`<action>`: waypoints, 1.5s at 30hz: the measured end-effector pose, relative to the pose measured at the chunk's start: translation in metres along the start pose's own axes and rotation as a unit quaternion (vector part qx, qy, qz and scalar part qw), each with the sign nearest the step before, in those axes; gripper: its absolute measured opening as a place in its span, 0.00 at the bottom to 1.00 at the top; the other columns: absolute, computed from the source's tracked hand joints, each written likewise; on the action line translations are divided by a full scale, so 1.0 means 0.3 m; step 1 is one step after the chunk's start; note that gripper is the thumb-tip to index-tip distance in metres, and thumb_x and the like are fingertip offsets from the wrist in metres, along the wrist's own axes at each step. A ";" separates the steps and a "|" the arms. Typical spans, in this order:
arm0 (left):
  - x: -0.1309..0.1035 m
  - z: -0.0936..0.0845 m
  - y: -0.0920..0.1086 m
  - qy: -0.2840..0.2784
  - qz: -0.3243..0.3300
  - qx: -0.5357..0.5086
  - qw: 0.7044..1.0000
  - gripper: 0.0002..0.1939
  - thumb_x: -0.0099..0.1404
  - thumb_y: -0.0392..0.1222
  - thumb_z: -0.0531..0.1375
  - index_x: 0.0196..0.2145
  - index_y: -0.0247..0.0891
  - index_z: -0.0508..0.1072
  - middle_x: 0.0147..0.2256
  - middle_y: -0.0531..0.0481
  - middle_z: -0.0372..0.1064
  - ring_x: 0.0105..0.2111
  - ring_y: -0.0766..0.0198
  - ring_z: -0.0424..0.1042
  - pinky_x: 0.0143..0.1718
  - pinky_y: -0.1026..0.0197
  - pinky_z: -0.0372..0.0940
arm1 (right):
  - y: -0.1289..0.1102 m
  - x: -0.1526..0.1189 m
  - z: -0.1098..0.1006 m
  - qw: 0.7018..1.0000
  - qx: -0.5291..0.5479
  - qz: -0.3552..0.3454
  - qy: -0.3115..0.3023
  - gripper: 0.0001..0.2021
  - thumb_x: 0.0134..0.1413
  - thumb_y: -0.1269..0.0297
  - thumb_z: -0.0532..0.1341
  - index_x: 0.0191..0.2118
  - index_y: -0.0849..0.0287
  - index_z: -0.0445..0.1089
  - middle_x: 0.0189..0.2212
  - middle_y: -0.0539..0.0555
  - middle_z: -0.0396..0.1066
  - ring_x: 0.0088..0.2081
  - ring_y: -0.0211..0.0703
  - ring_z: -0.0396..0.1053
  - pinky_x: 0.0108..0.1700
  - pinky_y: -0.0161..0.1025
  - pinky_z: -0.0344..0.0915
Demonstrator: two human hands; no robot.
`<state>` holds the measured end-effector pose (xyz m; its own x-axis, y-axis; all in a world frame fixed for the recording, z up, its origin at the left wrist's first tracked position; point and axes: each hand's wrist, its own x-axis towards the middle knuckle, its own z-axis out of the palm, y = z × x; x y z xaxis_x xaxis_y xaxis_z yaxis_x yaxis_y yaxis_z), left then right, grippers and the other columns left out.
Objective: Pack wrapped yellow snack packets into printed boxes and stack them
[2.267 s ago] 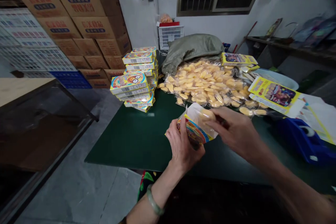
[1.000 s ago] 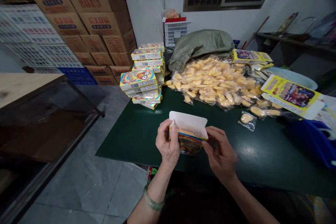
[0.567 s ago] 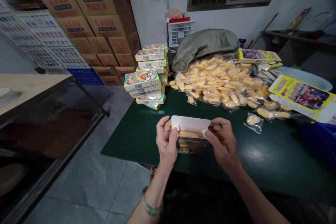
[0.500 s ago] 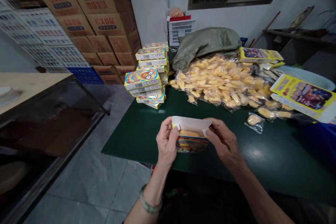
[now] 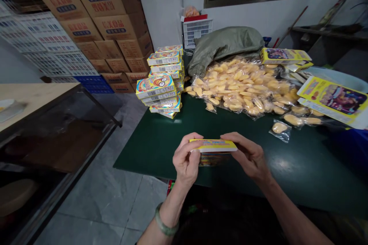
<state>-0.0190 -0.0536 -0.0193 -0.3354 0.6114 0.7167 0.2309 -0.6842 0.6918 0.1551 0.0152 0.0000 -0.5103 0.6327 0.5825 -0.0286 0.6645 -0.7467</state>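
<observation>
Between both hands, a yellow printed cardboard box point(image 5: 214, 146) stands upright near the table's front edge, its top flap folded over the opening. My left hand point(image 5: 186, 159) grips the box's left end, with fingers on top and thumb at the near side. At the other end, my right hand point(image 5: 248, 155) is closed round the corner, fingers behind and thumb in front. What lies inside the box is now hidden by the flap. Beyond it spreads a heap of yellow pieces in clear wrappers point(image 5: 238, 84), and one wrapped piece point(image 5: 280, 128) lies apart, nearer my right hand.
Filled boxes stand in stacks point(image 5: 158, 84) at the table's left. A green-grey sack point(image 5: 227, 44) lies behind the heap. Flat yellow cartons point(image 5: 335, 97) rest at the right by a pale blue basin point(image 5: 345, 76). Brown cartons point(image 5: 115, 26) and a wooden table point(image 5: 34, 93) are at the left.
The box's white top flap stood raised with yellow contents showing; now it is folded down over the opening. Both hands have stayed on the box's ends.
</observation>
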 end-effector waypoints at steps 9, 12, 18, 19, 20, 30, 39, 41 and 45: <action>0.056 -0.024 0.060 -0.088 -0.053 0.017 0.995 0.11 0.65 0.39 0.55 0.44 0.36 0.70 0.42 0.41 0.67 0.43 0.59 0.67 0.42 0.57 0.65 | -0.023 -0.026 0.019 0.996 -0.031 0.063 0.063 0.13 0.58 0.64 0.59 0.48 0.56 0.69 0.38 0.54 0.71 0.37 0.40 0.71 0.38 0.33 0.69; 0.074 -0.031 0.076 -0.095 -0.076 0.038 0.992 0.08 0.64 0.37 0.56 0.40 0.36 0.72 0.40 0.43 0.68 0.40 0.61 0.69 0.39 0.59 0.65 | -0.028 -0.029 0.028 0.993 -0.050 0.060 0.086 0.14 0.57 0.66 0.58 0.50 0.55 0.68 0.40 0.54 0.72 0.36 0.40 0.71 0.38 0.34 0.69; 0.110 -0.055 0.090 -0.139 -0.007 0.117 0.983 0.07 0.62 0.33 0.58 0.37 0.37 0.75 0.37 0.45 0.72 0.36 0.64 0.72 0.37 0.61 0.68 | -0.033 -0.017 0.021 0.995 -0.066 0.016 0.075 0.11 0.58 0.70 0.57 0.45 0.55 0.71 0.36 0.53 0.71 0.35 0.39 0.71 0.35 0.34 0.69; 0.109 -0.062 0.089 -0.143 0.022 0.142 0.979 0.08 0.62 0.32 0.58 0.38 0.37 0.75 0.37 0.45 0.73 0.37 0.63 0.73 0.37 0.60 0.68 | -0.032 -0.015 0.023 0.995 -0.070 0.000 0.078 0.11 0.57 0.71 0.57 0.44 0.54 0.71 0.37 0.53 0.71 0.37 0.40 0.71 0.37 0.35 0.69; 0.107 -0.068 0.086 -0.149 0.054 0.167 0.973 0.10 0.62 0.31 0.58 0.40 0.37 0.75 0.38 0.44 0.73 0.38 0.63 0.73 0.38 0.60 0.69 | -0.029 -0.015 0.027 0.993 -0.077 -0.019 0.083 0.12 0.57 0.72 0.58 0.44 0.54 0.72 0.38 0.54 0.71 0.38 0.40 0.71 0.38 0.36 0.69; 0.077 -0.084 0.086 -0.165 0.201 0.298 0.918 0.19 0.60 0.26 0.57 0.49 0.35 0.68 0.43 0.40 0.73 0.47 0.57 0.72 0.44 0.55 0.71 | -0.002 -0.031 0.063 0.980 -0.117 -0.101 0.124 0.17 0.56 0.75 0.56 0.48 0.50 0.71 0.40 0.55 0.67 0.39 0.41 0.70 0.38 0.39 0.70; 0.050 -0.118 0.077 -0.227 0.222 0.368 0.874 0.25 0.62 0.28 0.55 0.57 0.32 0.61 0.52 0.34 0.66 0.57 0.50 0.63 0.49 0.48 0.68 | 0.006 -0.020 0.065 0.976 -0.127 -0.126 0.121 0.14 0.56 0.69 0.58 0.49 0.53 0.68 0.42 0.58 0.67 0.41 0.44 0.69 0.39 0.43 0.70; 0.046 -0.109 0.076 -0.211 0.209 0.356 0.886 0.23 0.62 0.30 0.56 0.56 0.34 0.62 0.51 0.35 0.67 0.56 0.50 0.64 0.49 0.48 0.68 | 0.012 -0.019 0.074 0.973 -0.134 -0.123 0.143 0.12 0.56 0.69 0.58 0.47 0.53 0.68 0.40 0.57 0.67 0.40 0.44 0.70 0.38 0.43 0.70; 0.048 -0.062 0.059 -0.147 0.150 0.287 0.935 0.15 0.60 0.34 0.61 0.46 0.38 0.70 0.43 0.42 0.71 0.42 0.59 0.73 0.40 0.57 0.72 | 0.020 -0.017 0.096 0.975 -0.101 -0.121 0.154 0.13 0.56 0.73 0.57 0.45 0.51 0.68 0.40 0.55 0.65 0.38 0.41 0.69 0.36 0.40 0.70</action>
<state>-0.0368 -0.0642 0.0017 0.0691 0.5668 0.8210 0.7548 -0.5678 0.3285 0.1327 0.0047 -0.0166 -0.2263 0.5163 0.8260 0.0706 0.8544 -0.5148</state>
